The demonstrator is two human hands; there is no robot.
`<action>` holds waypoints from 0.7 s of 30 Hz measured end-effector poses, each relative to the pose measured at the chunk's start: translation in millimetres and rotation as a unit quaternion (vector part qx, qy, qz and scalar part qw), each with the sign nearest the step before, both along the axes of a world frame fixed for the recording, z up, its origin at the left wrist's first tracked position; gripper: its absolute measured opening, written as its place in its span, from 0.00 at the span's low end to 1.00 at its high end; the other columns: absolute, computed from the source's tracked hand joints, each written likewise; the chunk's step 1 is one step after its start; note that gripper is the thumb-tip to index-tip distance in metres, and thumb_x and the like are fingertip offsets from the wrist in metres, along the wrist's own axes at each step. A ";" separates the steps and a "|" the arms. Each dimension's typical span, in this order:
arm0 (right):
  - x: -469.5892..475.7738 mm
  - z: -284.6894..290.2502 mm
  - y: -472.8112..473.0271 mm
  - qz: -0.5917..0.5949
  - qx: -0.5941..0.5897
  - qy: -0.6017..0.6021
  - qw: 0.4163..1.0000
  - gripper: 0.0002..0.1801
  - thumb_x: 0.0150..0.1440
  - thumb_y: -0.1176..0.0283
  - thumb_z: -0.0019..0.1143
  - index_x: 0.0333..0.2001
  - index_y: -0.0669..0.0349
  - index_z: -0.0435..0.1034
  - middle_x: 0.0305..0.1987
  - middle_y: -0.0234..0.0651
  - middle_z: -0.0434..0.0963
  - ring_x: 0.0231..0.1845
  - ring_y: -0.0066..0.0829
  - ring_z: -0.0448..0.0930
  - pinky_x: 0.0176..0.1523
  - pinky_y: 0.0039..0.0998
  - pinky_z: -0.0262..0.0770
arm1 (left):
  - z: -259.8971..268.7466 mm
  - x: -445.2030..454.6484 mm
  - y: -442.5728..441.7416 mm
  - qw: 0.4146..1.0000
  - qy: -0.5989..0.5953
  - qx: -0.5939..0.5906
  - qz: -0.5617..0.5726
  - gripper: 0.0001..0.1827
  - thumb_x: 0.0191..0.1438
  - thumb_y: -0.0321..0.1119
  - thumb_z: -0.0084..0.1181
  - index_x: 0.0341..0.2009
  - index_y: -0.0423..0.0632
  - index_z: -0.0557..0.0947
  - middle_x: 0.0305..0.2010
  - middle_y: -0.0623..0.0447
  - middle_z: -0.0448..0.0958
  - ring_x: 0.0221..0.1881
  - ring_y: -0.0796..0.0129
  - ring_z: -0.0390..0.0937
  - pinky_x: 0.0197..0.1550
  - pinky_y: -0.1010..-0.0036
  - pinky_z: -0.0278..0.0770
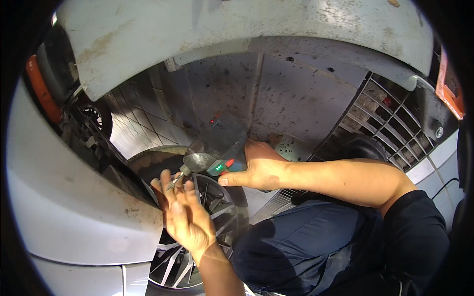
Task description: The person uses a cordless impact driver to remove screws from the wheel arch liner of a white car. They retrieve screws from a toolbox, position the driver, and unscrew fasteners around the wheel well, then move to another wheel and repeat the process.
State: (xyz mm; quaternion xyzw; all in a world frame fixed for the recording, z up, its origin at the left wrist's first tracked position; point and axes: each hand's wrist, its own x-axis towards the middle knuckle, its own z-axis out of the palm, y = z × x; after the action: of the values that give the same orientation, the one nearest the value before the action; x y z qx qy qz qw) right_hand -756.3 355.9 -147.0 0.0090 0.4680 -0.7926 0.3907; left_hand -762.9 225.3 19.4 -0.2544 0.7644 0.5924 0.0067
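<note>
My right hand (259, 166) is closed around the handle of a cordless impact driver (218, 140), whose nose points down and left. Green lights glow on the tool near my thumb, and a small red light shows at its far end. From its chuck comes a bit with what looks like a small fastener (174, 183) at the tip. My left hand (189, 218) is raised beside that tip, palm turned up and fingers spread and slightly blurred. Whether its fingers touch the fastener cannot be told.
A pale car body panel (85, 192) stands at the left, and a dirty curved panel (259, 22) arches over the top. A wheel with a spoked alloy rim (174, 262) lies below the hands. A metal floor grate (389, 111) is at the right, near my knee (266, 251).
</note>
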 end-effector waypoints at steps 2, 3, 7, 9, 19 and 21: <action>-7.3 -1.9 -2.6 0.039 -0.033 -0.037 0.998 0.48 0.49 0.40 0.69 0.60 0.69 0.67 0.59 0.59 0.74 0.62 0.56 0.74 0.64 0.43 0.70 | 12.2 -2.8 0.0 0.999 0.031 0.019 -0.014 0.38 0.65 0.29 0.52 0.71 0.29 0.50 0.74 0.34 0.57 0.73 0.47 0.59 0.75 0.55 0.59; -10.1 -3.3 -4.5 0.051 -0.050 -0.055 0.996 0.48 0.50 0.40 0.69 0.60 0.69 0.67 0.60 0.58 0.74 0.62 0.56 0.74 0.64 0.43 0.70 | 16.8 -2.8 2.4 0.999 0.045 0.027 -0.008 0.39 0.64 0.28 0.52 0.71 0.27 0.48 0.74 0.32 0.55 0.74 0.46 0.57 0.76 0.54 0.57; -16.1 -6.7 -21.1 -0.003 -0.172 -0.057 0.983 0.44 0.52 0.40 0.67 0.58 0.65 0.69 0.57 0.55 0.76 0.60 0.49 0.76 0.63 0.40 0.70 | 25.0 -10.0 14.6 0.996 0.062 -0.061 0.023 0.32 0.66 0.28 0.50 0.68 0.25 0.56 0.69 0.29 0.63 0.71 0.48 0.63 0.74 0.61 0.62; -14.4 -8.4 -29.2 0.029 -0.171 -0.047 0.984 0.37 0.55 0.42 0.64 0.55 0.62 0.71 0.53 0.49 0.78 0.56 0.43 0.78 0.60 0.39 0.71 | 24.6 -15.4 19.4 0.990 0.030 -0.125 0.063 0.27 0.68 0.30 0.49 0.64 0.23 0.63 0.64 0.30 0.71 0.68 0.52 0.68 0.73 0.64 0.65; -18.1 -6.0 -54.1 0.018 -0.273 -0.072 0.959 0.32 0.52 0.40 0.63 0.43 0.59 0.76 0.32 0.39 0.79 0.38 0.35 0.79 0.44 0.36 0.72 | 10.0 -13.7 16.1 0.942 -0.032 -0.334 0.014 0.32 0.72 0.43 0.42 0.66 0.24 0.63 0.69 0.32 0.66 0.72 0.55 0.64 0.74 0.63 0.58; -19.6 -4.9 -58.1 0.024 -0.283 -0.095 0.954 0.33 0.51 0.40 0.64 0.39 0.63 0.77 0.28 0.40 0.79 0.34 0.36 0.79 0.41 0.36 0.72 | 11.9 -12.2 14.8 0.938 -0.041 -0.344 -0.005 0.32 0.73 0.43 0.40 0.67 0.25 0.62 0.70 0.33 0.65 0.72 0.55 0.64 0.75 0.63 0.59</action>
State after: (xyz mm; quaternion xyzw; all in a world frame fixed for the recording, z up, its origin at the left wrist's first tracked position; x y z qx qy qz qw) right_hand -775.8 297.8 -151.8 -0.0375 0.1851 -0.8786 0.4386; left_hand -775.1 240.2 31.2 -0.2615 0.9216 0.2828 -0.0471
